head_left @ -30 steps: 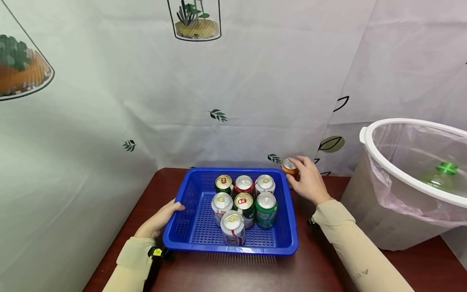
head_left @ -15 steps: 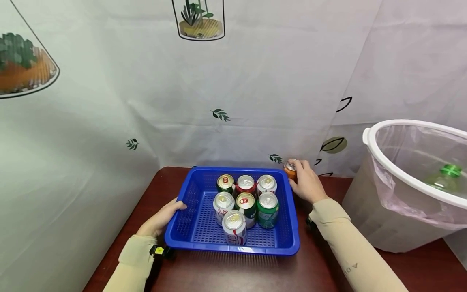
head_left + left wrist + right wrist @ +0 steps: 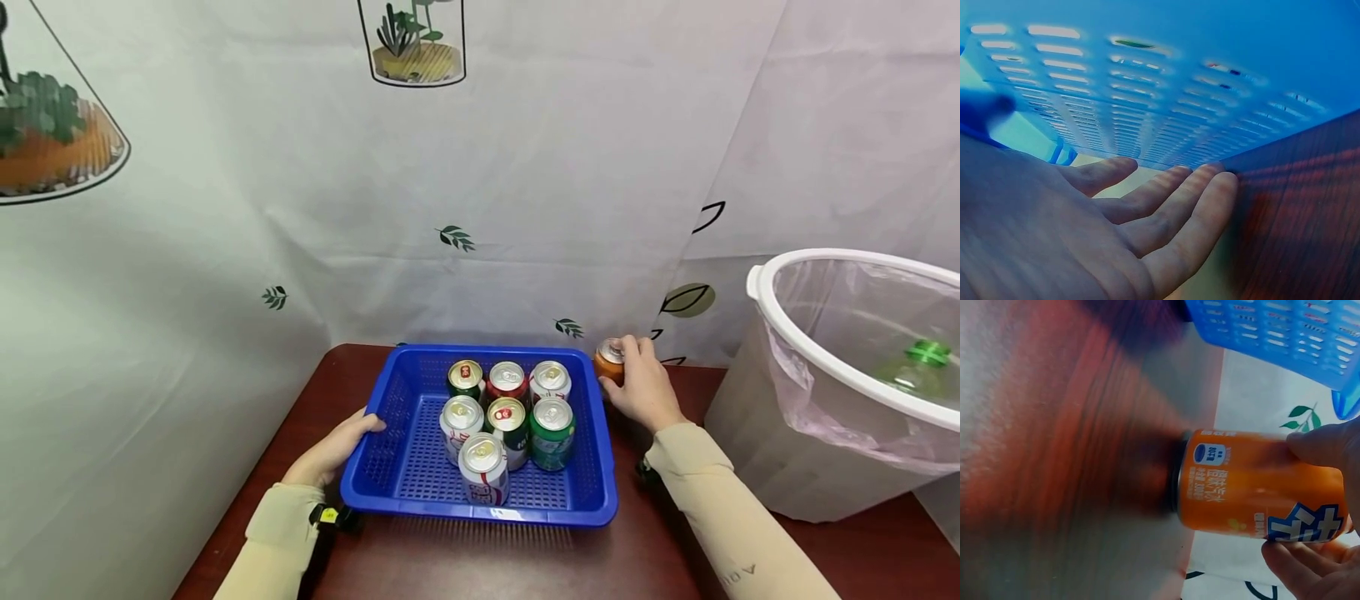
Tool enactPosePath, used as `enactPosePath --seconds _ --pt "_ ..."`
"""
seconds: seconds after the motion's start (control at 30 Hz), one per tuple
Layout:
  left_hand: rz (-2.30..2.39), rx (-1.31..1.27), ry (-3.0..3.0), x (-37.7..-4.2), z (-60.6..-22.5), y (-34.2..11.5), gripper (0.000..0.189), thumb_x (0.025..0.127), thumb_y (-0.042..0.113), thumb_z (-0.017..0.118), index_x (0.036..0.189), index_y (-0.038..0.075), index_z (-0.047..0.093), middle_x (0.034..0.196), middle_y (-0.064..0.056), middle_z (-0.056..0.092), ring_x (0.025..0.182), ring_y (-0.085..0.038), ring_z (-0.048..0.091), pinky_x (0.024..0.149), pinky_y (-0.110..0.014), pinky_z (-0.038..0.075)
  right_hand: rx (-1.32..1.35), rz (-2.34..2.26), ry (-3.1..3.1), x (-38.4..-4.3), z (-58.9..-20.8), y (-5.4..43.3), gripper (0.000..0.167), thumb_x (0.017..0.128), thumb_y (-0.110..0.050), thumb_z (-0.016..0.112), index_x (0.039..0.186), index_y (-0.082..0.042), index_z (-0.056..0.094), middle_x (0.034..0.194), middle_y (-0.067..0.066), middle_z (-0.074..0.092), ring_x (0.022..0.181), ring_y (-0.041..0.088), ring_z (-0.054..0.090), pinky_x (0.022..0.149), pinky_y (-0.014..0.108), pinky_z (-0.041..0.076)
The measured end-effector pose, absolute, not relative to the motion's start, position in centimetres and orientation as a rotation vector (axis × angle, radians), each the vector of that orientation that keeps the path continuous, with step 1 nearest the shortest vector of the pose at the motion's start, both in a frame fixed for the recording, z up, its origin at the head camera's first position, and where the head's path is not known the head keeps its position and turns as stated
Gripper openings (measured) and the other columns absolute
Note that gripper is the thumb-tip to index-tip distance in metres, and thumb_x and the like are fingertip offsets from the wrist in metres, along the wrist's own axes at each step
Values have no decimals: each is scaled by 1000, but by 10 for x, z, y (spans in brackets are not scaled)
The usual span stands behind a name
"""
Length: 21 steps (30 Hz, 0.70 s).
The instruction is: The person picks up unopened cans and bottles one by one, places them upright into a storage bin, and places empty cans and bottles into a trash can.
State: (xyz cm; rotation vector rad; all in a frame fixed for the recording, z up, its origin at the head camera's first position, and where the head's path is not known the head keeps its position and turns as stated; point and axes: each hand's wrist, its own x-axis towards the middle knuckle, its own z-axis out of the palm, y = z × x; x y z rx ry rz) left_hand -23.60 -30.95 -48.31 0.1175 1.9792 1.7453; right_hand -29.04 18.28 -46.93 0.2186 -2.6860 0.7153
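Observation:
A blue plastic basket stands on the dark red table, with several drink cans in it, among them a green can and a white can. My left hand holds the basket's left side, thumb over the rim; in the left wrist view its fingers lie along the slotted outer wall. Just beyond the basket's back right corner, my right hand grips an orange soda can between thumb and fingers. The can is upright; whether its base touches the table, I cannot tell.
A large bin with a white rim and pink liner stands at the right. Inside it is a clear bottle with a green cap. A white cloth backdrop rises behind the table.
My right hand has closed its fingers round the orange can. The can has shifted slightly to the right and nearer. My left hand stays on the basket.

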Motion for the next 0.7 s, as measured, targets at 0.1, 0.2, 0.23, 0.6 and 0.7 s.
enactPosePath --seconds 0.1,0.2,0.23,0.6,0.7 --pt "1745 119 1982 -236 -483 -309 76 100 22 43 164 9 6 148 -39 44 111 -36 70 89 -56 59 213 714 -2654 -285 -471 186 60 85 -17 82 133 -4 48 126 29 48 105 54 63 94 66 52" --pt "1743 116 1988 -235 -483 -309 76 100 23 43 165 9 6 147 -38 45 110 -36 70 88 -56 60 212 712 -2636 -277 -472 189 61 83 -18 83 131 -4 49 124 28 49 103 53 63 93 66 52" --pt "1740 111 1993 -235 -483 -309 76 100 23 43 164 8 6 147 -38 46 110 -36 70 88 -55 60 213 709 -2634 -275 -472 190 61 83 -19 83 131 -4 49 124 28 50 103 52 63 92 66 52" --pt "1742 118 1989 -235 -484 -309 75 101 23 43 164 7 6 147 -38 45 111 -37 69 89 -56 59 277 639 -2615 -249 -471 195 58 78 -19 86 122 -3 53 110 24 60 95 41 64 87 59 53" --pt "1742 108 1991 -235 -483 -309 75 100 22 43 164 7 7 145 -38 47 110 -35 70 88 -54 60 277 662 -2622 -242 -470 197 58 77 -19 87 121 -4 53 110 22 61 95 40 65 87 59 54"
